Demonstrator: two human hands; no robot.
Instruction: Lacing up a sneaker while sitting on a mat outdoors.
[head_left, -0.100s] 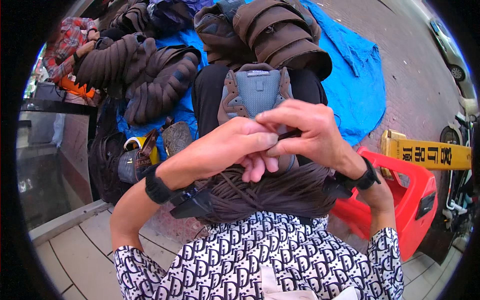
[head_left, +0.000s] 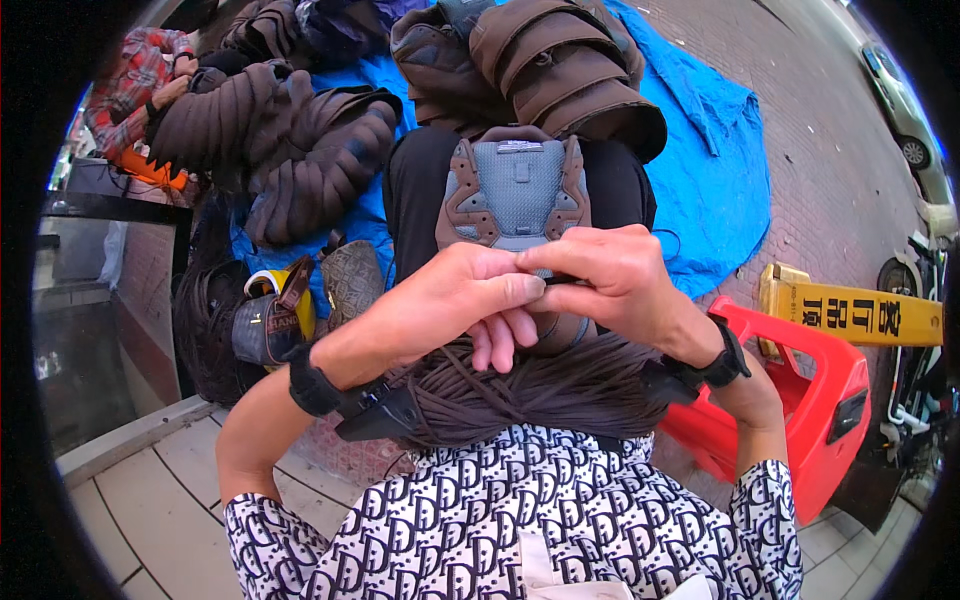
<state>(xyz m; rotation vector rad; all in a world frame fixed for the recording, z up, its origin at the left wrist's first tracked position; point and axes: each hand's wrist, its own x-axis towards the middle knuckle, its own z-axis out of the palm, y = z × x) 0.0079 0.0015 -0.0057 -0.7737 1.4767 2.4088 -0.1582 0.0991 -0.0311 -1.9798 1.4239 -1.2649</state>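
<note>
Shoe [head_left: 513,190] propped on lap, behind 2 hands: left hand [head_left: 462,300] beside right hand [head_left: 610,280], fingertips touching. Cord bundle [head_left: 530,385] below hands. Jackets [head_left: 300,150] left on tarp [head_left: 710,170]; plastic stool [head_left: 810,400] right.

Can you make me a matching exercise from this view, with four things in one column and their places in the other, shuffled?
Things:
1. grey and brown shoe
2. bundle of dark brown cords
3. red plastic barrier
4. blue tarp

Places:
A. spread on the brick pavement
B. under the right forearm
C. draped across the lap
D. just beyond both hands, sole up

Pairs: 1-D, 2-C, 3-B, 4-A
</note>
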